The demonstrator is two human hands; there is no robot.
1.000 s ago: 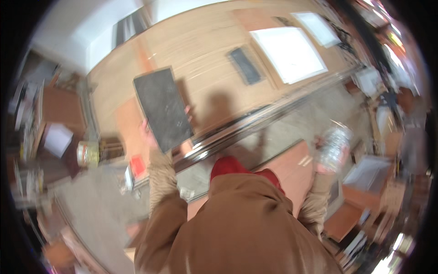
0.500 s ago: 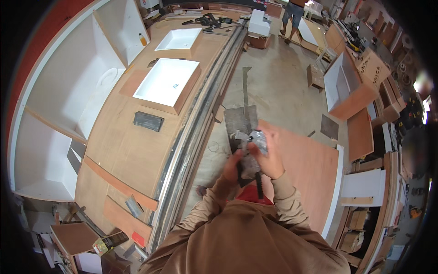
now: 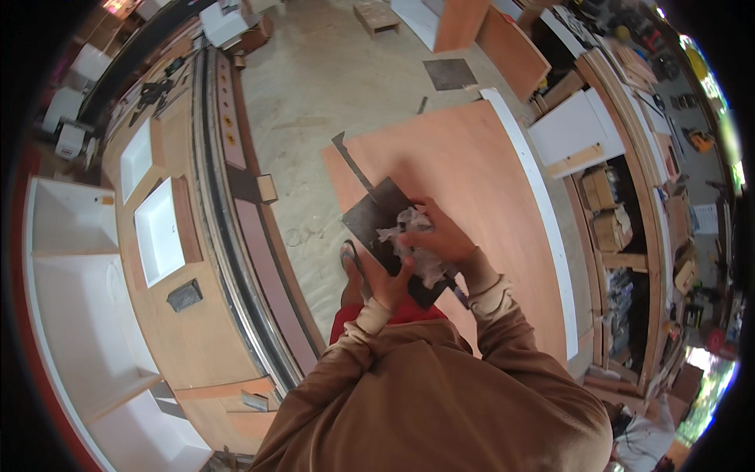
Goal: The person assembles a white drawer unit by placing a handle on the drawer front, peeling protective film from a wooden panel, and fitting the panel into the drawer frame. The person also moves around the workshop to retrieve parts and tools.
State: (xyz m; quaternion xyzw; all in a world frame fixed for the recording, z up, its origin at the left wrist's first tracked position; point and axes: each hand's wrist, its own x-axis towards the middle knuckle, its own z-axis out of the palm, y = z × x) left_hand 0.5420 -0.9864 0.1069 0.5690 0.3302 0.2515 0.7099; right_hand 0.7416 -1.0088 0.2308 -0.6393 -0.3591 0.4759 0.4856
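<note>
Currently, our right hand [image 3: 448,234] is closed around crumpled clear plastic wrapping [image 3: 427,263], holding it against a dark-grey rectangular board [image 3: 371,220]; what the wrapping contains, if anything, we cannot make out. Our left hand [image 3: 384,285] grips that board near its left edge, thumb raised beside the plastic, its other fingers partly hidden. A notched dark strip [image 3: 354,161] juts past the board's far end, and we cannot tell whether it is held too. As we judge it, wrapping and board are gathered together but not set down; how much work is left does not show. Below lies a plywood sheet [image 3: 507,208]. On the workbench [image 3: 220,326] to our left, two shallow white-lined drawer boxes [image 3: 161,244] look assembled, with a partitioned white cabinet [image 3: 75,287] beyond. To our right, an open shelf unit [image 3: 635,189] holds cardboard boxes [image 3: 602,189] above shiny, plastic-looking packets [image 3: 620,303]. Farthest off, a low wooden box [image 3: 376,14] sits on the floor.
</note>
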